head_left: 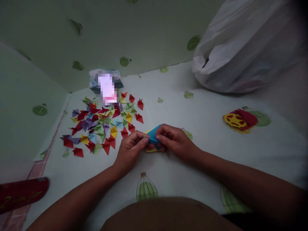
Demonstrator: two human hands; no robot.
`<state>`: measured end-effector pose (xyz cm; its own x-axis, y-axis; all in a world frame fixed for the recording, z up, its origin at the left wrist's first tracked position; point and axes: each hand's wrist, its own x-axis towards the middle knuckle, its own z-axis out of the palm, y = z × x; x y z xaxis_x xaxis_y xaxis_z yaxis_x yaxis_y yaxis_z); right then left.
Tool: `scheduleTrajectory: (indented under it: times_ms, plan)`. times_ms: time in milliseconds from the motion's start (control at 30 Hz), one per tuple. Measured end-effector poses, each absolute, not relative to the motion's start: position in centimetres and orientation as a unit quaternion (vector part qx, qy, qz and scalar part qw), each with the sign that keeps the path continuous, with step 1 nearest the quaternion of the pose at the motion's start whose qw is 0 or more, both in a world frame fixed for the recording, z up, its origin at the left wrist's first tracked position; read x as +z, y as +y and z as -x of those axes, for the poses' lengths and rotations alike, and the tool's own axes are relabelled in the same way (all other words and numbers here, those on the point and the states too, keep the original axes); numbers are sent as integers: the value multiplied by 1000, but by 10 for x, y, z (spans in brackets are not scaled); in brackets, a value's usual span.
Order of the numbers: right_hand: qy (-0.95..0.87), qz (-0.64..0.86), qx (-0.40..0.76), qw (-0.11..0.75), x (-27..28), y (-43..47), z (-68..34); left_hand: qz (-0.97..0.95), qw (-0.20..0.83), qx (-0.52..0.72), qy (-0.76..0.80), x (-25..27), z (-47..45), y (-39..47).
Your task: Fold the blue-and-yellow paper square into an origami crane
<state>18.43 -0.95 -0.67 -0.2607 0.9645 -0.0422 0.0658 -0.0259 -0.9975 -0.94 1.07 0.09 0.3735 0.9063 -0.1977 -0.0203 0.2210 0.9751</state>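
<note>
A piece of blue folded paper [154,134] is held up in front of me, pinched between both hands. My left hand [132,146] grips its left side with thumb and forefinger. On the right side, my right hand [174,138] pinches it the same way, its other fingers curled beneath. Below the blue paper lies yellowish paper [152,150], mostly covered by my hands. Beyond my left hand is a spread of small folded paper pieces [112,141] in red, yellow, green, purple and blue, resembling origami cranes.
A blurred bright screen [107,88] leans against a tissue box [93,81] behind the folded pieces. At the back right rests a large white plastic bag [231,70]. Red and yellow cutouts [238,120] lie to the right. A dark red object [24,194] sits at the lower left.
</note>
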Motion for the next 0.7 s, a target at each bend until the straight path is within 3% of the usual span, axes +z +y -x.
scheduleTrajectory:
  times_ms: [267,567,700]
  plan:
    - [-678,465,402,404,-4,-5,-191,-520,662,307,443,3,8,12]
    - [-528,433,573,453,-12,-6,-186,-486,669,327,457,3,4,8]
    - [-493,420,626,435,-10,-6,-183,-482,669,347,447,2,4,7]
